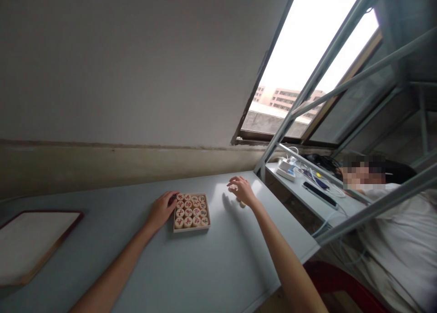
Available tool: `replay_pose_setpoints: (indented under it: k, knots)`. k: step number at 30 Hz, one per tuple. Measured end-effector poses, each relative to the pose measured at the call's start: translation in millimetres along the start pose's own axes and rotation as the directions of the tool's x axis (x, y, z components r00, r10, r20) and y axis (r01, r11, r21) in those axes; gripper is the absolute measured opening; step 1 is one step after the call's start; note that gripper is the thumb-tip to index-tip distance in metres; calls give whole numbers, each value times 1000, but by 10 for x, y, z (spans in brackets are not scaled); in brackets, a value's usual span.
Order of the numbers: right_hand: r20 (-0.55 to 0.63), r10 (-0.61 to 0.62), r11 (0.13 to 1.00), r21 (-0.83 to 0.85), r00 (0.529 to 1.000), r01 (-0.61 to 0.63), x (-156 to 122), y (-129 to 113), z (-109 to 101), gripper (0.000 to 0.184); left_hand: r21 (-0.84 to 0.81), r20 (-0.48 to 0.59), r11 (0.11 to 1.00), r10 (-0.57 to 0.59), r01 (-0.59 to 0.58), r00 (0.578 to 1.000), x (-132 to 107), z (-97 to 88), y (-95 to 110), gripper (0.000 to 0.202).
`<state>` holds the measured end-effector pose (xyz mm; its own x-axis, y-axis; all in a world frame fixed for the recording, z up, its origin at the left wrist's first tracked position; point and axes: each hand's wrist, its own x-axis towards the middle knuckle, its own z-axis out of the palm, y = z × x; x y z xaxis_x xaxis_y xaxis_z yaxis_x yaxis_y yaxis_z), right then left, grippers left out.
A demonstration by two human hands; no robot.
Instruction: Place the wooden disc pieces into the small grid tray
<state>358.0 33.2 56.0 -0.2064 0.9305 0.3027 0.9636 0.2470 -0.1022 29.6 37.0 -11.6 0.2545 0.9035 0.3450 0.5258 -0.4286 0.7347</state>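
Both bare forearms reach in from the bottom edge across a pale grey table. The left hand lies against the left side of a shallow wooden box, fingers loosely spread and resting on its near-left rim and top corner, not closed around anything. The box sits near the middle of the table, well in from every edge, packed with round xiangqi pieces in 4 rows, red characters facing up.

The right hand hovers to the right of the box, apart from it, fingers curled downward. 1 pale loose piece shows just beneath the heel of that hand; whether the fingers pinch it cannot be told.

Bare tabletop runs wide between the box and the near edge, and between box and right hand. A framed board lies at the far left, partly cut off. Beyond the table's right edge, past a metal frame, a person in a white shirt sits by a neighbouring desk holding a power strip.
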Motion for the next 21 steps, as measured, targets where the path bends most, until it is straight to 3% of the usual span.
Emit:
replay_pose_setpoints:
  k: [4, 7, 9, 12, 21]
  knots:
    - [-20, -199, 965, 168, 980, 199, -18, -458, -89, 20, 8, -8, 1000, -7, 7, 1000, -2, 7, 0, 28]
    - [75, -405, 894, 243, 911, 377, -23, -853, -107, 28, 18, -15, 1000, -11, 11, 1000, -5, 11, 3, 29]
    - [148, -465, 872, 246, 873, 423, -26, -1033, -89, 27, 24, -16, 1000, -10, 10, 1000, -7, 12, 5, 29]
    - [195, -466, 880, 199, 863, 431, -25, -1145, -29, 26, 21, -16, 1000, -1, 2, 1000, -11, 7, 15, 30]
    - [139, -416, 909, 101, 898, 405, 55, -1154, 143, 24, 23, -18, 1000, -1, 1, 1000, -10, 2, 31, 29]
